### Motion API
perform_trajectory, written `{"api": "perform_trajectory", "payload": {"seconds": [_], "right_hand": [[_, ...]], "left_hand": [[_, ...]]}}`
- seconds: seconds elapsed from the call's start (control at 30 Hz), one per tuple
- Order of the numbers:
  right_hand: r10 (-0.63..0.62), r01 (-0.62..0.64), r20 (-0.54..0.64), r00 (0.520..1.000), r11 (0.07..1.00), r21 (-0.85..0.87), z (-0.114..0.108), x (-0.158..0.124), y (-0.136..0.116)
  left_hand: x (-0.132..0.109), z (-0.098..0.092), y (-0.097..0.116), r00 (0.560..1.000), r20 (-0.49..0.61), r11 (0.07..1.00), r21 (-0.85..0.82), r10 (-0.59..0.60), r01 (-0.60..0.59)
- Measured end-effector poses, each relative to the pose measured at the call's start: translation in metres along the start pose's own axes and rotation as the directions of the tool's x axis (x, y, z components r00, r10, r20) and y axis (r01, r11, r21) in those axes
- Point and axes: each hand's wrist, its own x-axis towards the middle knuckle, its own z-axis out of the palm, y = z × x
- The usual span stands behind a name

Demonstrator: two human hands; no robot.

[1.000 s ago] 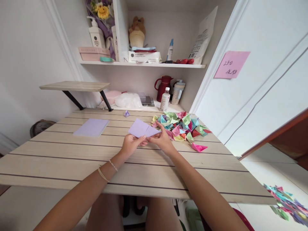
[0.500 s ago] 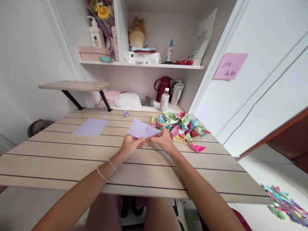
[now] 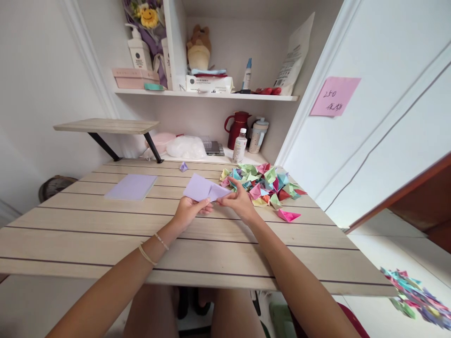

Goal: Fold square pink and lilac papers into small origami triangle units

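Note:
Both of my hands pinch a partly folded lilac paper sheet (image 3: 202, 188) just above the wooden table (image 3: 105, 230). My left hand (image 3: 188, 210) grips its near edge from the left. My right hand (image 3: 239, 202) holds the folded right corner, thumb on top. A stack of flat lilac paper (image 3: 131, 187) lies to the left. A pile of several folded paper pieces in many colours (image 3: 266, 183) sits right of my hands, and one pink folded piece (image 3: 289, 215) lies apart in front of it.
A tiny lilac folded piece (image 3: 183, 166) rests near the table's back edge. Behind it stand a red jug (image 3: 237, 127), a small bottle (image 3: 239, 146) and a cup (image 3: 259, 133). A small wooden shelf (image 3: 105, 126) juts out at left. More folded pieces (image 3: 412, 293) lie at the lower right.
The paper and both hands have shifted slightly left and up in view as the head moved. The grip looks unchanged.

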Motion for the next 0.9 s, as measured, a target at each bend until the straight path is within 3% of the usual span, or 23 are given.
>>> {"api": "perform_trajectory", "payload": {"seconds": [0.13, 0.33, 0.67, 0.9], "right_hand": [[-0.018, 0.018, -0.017, 1.000, 1.000, -0.019, -0.0001, 0.0001, -0.0007], [0.049, -0.049, -0.003, 0.999, 0.997, -0.066, -0.0003, 0.0014, 0.0039], [-0.031, 0.010, -0.088, 0.996, 0.973, -0.231, 0.0025, 0.0007, 0.0082], [0.053, -0.054, -0.010, 0.999, 0.995, -0.086, -0.0026, 0.0018, 0.0027]], "left_hand": [[0.0002, 0.0005, -0.0009, 1.000, 0.016, 1.000, -0.005, 0.003, -0.003], [-0.0006, -0.0008, -0.0015, 1.000, 0.019, 1.000, 0.016, -0.010, 0.010], [0.0010, -0.0009, -0.0055, 0.999, 0.036, 0.996, 0.076, 0.033, -0.036], [-0.0019, 0.0005, 0.0001, 0.999, 0.047, 0.999, 0.048, 0.006, -0.009]]}}
